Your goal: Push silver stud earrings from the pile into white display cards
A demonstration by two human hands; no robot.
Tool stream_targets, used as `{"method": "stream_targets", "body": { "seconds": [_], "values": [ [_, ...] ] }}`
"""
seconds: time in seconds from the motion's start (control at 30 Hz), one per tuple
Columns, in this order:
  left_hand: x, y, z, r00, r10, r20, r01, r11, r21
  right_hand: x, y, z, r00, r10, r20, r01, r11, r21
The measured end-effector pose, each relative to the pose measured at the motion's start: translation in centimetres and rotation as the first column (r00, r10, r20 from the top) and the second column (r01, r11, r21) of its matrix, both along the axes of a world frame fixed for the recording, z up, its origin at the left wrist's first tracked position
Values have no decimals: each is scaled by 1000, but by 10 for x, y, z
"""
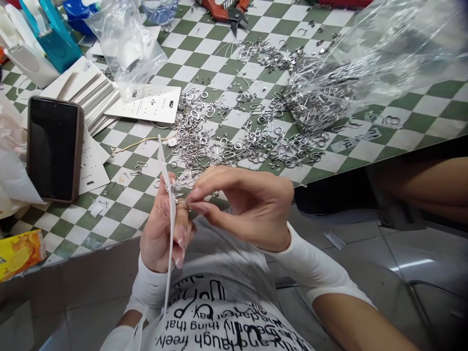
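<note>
My left hand (161, 234) grips a white jewelry card (170, 229), seen almost edge-on, with its fingers on both sides. Small silver earrings (176, 195) stick out from the card's right face. Close against that face, my right hand (244, 207) is closed in a pinch, thumb and forefinger together; what sits between the tips is too small to make out. Just beyond both hands lies a loose heap of silver rings and hoops (193, 141) on the checked tabletop (124, 219).
Left on the table are a phone (54, 148), a stack of white cards (91, 92), a teal-and-white object (54, 39) and a yellow box (22, 254). Behind are red-handled pliers (223, 10). A clear bag of metal pieces (321, 92) lies right; the table edge runs near my body.
</note>
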State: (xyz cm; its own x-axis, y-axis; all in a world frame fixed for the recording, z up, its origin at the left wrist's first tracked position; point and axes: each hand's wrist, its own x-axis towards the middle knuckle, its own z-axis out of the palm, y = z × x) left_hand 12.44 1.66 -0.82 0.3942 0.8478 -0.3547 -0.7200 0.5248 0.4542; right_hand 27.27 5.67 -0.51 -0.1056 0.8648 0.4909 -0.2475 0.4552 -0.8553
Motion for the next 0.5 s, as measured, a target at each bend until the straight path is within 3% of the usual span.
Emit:
{"method": "stream_targets", "body": {
  "seconds": [0.13,0.5],
  "values": [
    [0,1,1,999,10,51,-12,999,40,0,-1,-4,999,-12,-41,11,1000,-23],
    [2,0,3,1000,12,25,-12,1000,-9,-3,-1,-3,997,33,-75,-38,997,-73]
  ]
}}
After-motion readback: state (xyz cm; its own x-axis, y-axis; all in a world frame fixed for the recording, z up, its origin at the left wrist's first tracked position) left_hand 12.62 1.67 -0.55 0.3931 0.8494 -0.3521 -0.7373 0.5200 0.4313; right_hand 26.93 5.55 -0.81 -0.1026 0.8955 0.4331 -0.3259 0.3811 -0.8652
